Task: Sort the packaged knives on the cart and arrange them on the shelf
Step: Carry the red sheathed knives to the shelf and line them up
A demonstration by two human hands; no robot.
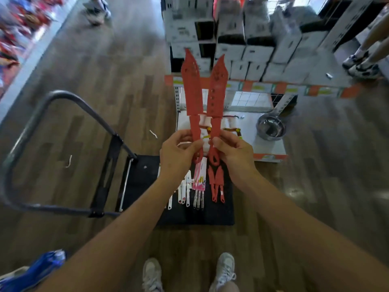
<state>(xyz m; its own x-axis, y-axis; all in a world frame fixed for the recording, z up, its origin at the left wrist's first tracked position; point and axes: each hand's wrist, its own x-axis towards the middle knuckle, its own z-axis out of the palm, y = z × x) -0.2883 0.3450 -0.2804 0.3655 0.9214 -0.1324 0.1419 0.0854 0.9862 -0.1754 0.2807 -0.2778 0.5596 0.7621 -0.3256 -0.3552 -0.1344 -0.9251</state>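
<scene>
Two red packaged knives rise in a V at the centre of the frame: the left red knife (192, 89) and the right red knife (216, 91), blades up. The left hand (179, 151) pinches the handle of the first between thumb and fingers; the right hand (232, 153) pinches the second likewise. Below them, more packaged knives (197, 184) lie in a row on the black cart (145, 186). Behind, the low white shelf (250, 127) holds a steel bowl (271, 128).
</scene>
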